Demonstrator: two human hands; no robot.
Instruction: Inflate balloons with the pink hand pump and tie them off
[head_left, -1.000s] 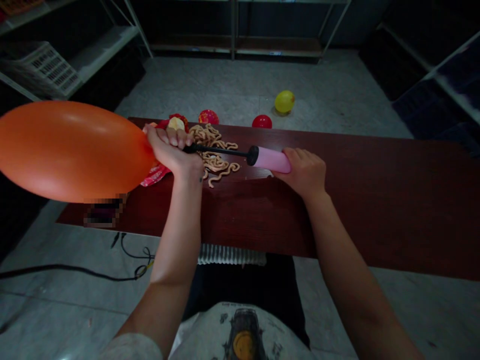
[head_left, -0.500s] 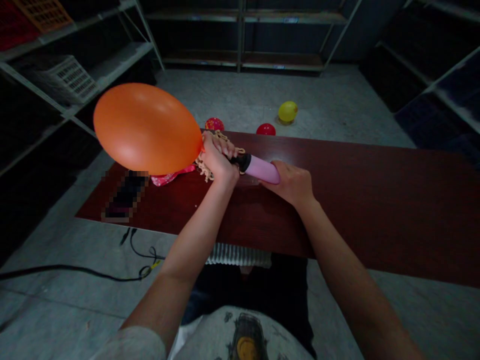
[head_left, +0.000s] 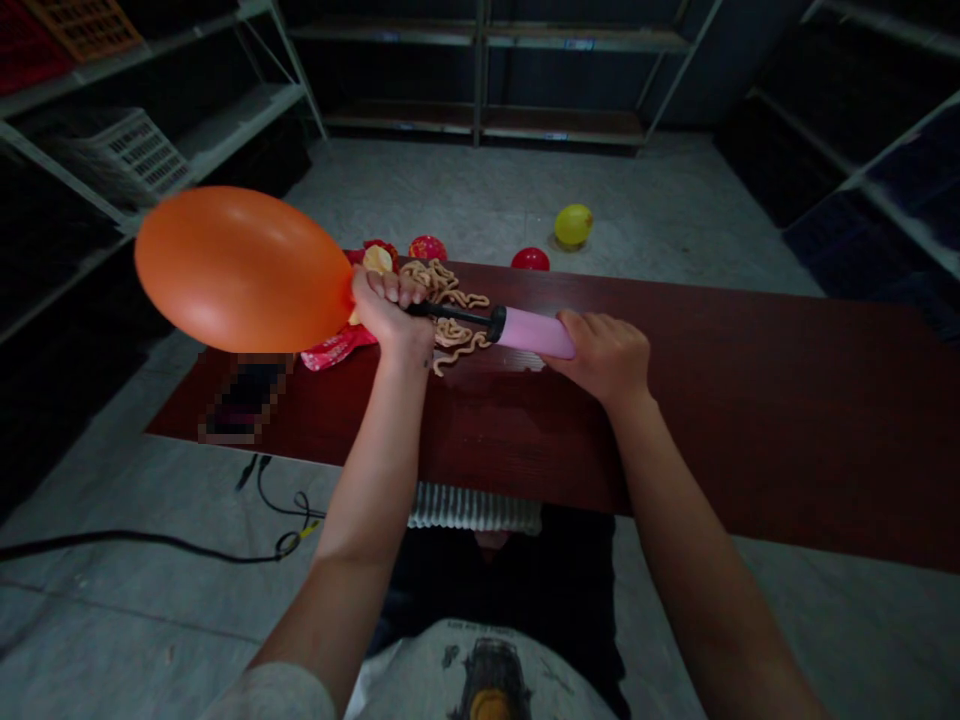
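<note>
A large inflated orange balloon (head_left: 240,270) sticks out to the left of my left hand (head_left: 386,305). That hand is closed around the balloon's neck and the black end of a balloon pump, whose tip is hidden in the fingers. My right hand (head_left: 607,355) wraps round the pink barrel of the balloon pump (head_left: 531,332). Between the hands the pump's black rod shows, drawn out of the barrel. Beneath it on the table lie beige uninflated long balloons (head_left: 450,335) in a loose heap. A pink-red packet (head_left: 337,347) lies under the orange balloon.
The dark red table (head_left: 720,400) runs wide to the right. A pixelated phone-like object (head_left: 247,400) lies at its left. Beyond it on the floor are a yellow balloon (head_left: 574,226) and a red balloon (head_left: 531,259). Metal shelves (head_left: 480,120) stand around; a black cable (head_left: 150,537) lies on the floor.
My hands have moved apart: the left went left with the orange balloon, the right slightly right with the pink barrel. More of the pump's rod shows between them.
</note>
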